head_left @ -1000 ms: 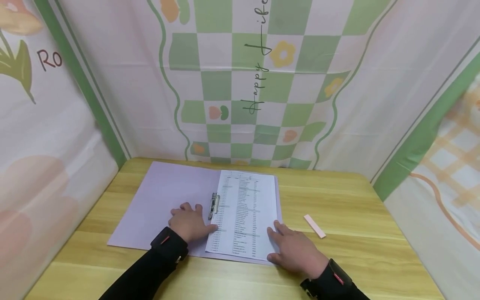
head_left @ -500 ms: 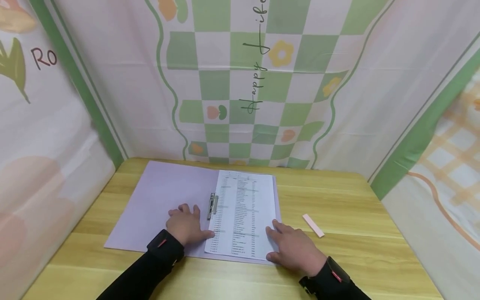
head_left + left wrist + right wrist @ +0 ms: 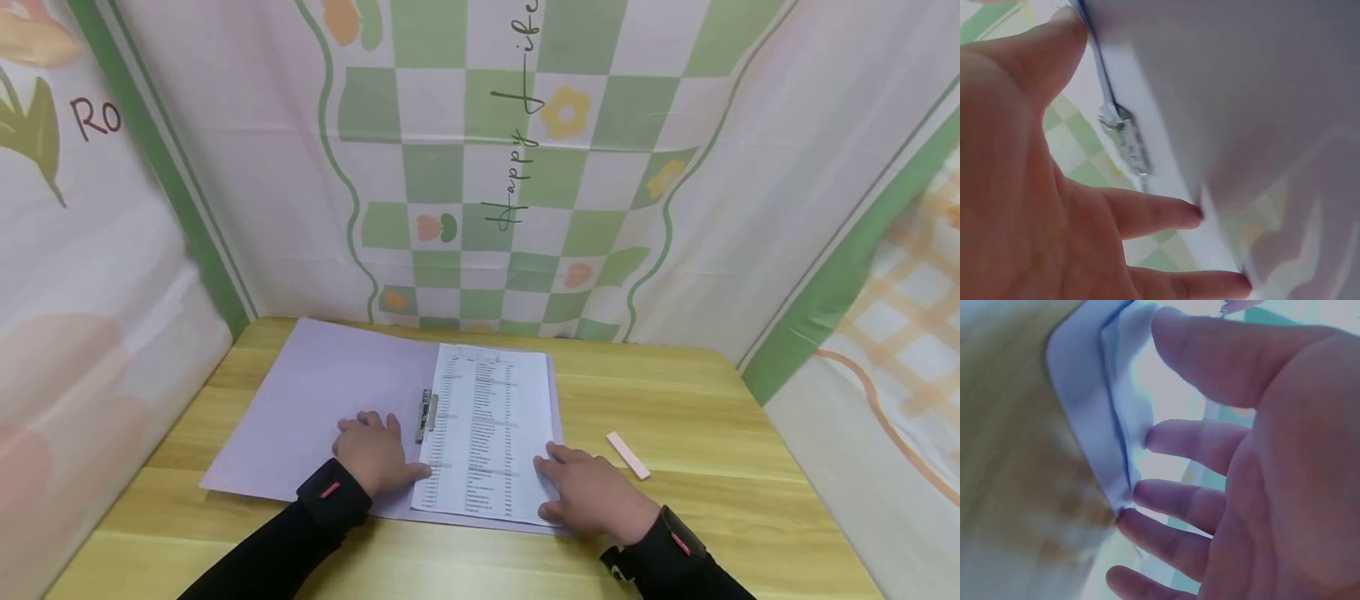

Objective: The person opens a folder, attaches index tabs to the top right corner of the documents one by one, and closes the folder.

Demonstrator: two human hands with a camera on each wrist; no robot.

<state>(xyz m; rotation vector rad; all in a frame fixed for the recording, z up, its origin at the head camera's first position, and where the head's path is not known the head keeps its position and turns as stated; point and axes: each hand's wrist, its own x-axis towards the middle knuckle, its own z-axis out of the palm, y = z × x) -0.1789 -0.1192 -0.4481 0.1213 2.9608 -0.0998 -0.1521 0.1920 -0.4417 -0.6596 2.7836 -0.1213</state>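
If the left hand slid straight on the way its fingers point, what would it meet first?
Probably the patterned cloth beyond the far edge of the table: the folder under the left hand shows no obstacle that way, though depth is unclear.

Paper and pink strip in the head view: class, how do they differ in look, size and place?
The paper is white with printed columns; the pink strip shows no print. The paper is far larger than the pink strip. The paper lies on the open folder, with the left hand and right hand at its edges; the pink strip lies directly on the table, touched by neither. Both are oblong.
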